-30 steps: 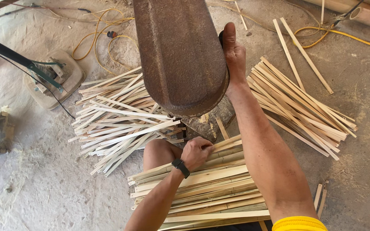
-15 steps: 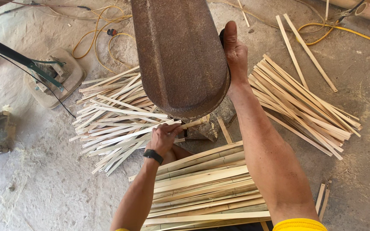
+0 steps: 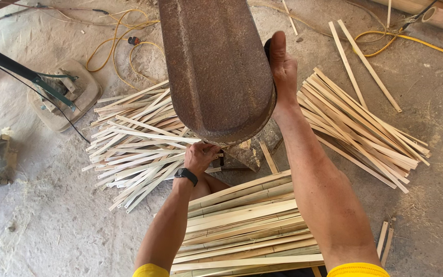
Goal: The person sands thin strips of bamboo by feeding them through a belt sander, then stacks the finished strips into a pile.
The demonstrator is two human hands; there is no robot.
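Bamboo everywhere, sorted by stage. Right hand (image 3: 283, 69) laid flat against the side of the rusty housing (image 3: 214, 66), fingers stretched up along its edge, seemingly to brace there; not closed on anything. Left hand (image 3: 200, 156) tucked under the housing's lower rim, fingers curled, apparently onto a thin strip (image 3: 155, 134) running out to the left; the grip itself hidden by the rim, so cannot tell how firmly clamped. Black watch (image 3: 186, 176) on that wrist. Hands well apart, one high, one low.

Wide slats (image 3: 242, 225) stacked just in front of the body, within easy reach. Thin pale strips (image 3: 134, 154) fanned left of the housing, where the left hand points. Another bundle (image 3: 360, 133) lying right, a couple of loose sticks (image 3: 357, 56) beyond it. Yellow cable (image 3: 401, 38) trailing across the dusty concrete floor (image 3: 52, 225); fan base (image 3: 62, 100) at far left.
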